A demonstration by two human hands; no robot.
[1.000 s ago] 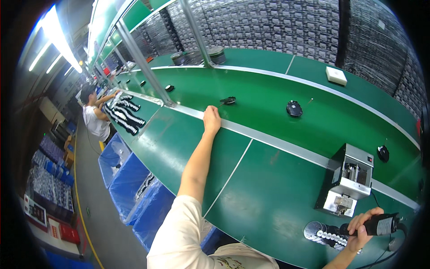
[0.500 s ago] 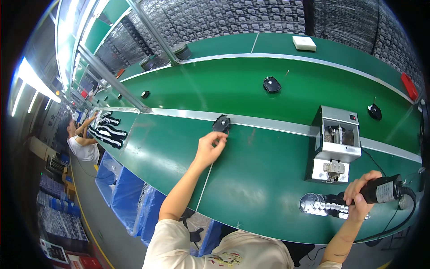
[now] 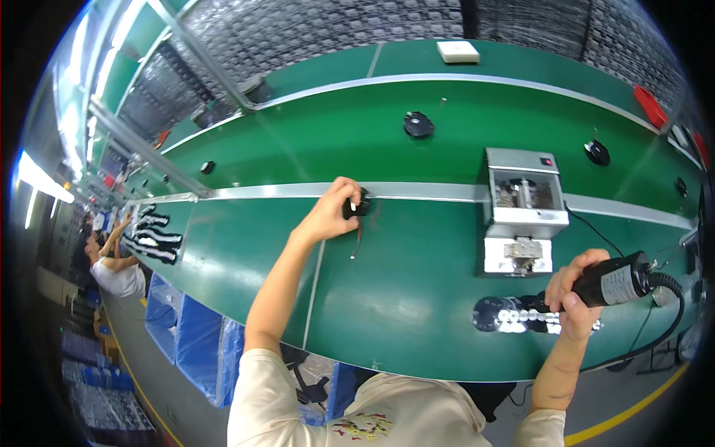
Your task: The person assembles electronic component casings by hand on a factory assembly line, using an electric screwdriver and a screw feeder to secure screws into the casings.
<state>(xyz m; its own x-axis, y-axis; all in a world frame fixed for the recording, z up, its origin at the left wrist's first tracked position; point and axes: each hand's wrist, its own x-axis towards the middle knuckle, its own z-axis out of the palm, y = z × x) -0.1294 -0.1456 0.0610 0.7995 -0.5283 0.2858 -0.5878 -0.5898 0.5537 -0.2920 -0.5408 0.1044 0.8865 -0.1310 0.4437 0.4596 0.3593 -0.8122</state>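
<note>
My left hand [image 3: 333, 210] is closed around a small black round part [image 3: 362, 204] at the metal rail edge. A thin lead [image 3: 357, 242] hangs from that part over the green tabletop. My fingers cover much of the part. On the right, my right hand [image 3: 577, 290] grips a black electric screwdriver [image 3: 614, 281] with a pale label and a thick ribbed cable at its back end. Beneath and left of that hand lies a row of shiny round pieces on a dark base [image 3: 514, 315]. Its exact kind I cannot make out.
A silver and black bench machine [image 3: 521, 212] stands between my hands, nearer the right. Beyond the metal rail [image 3: 424, 191], a green belt carries black round parts [image 3: 418, 125]. Striped black-and-white pieces [image 3: 155, 235] lie far left beside a co-worker [image 3: 119, 272]. A white block [image 3: 458, 52] sits behind.
My left hand has moved over the black part and wrapped round it, where before its fingertips touched the near side. The whole view has shifted; my right hand still holds the screwdriver.
</note>
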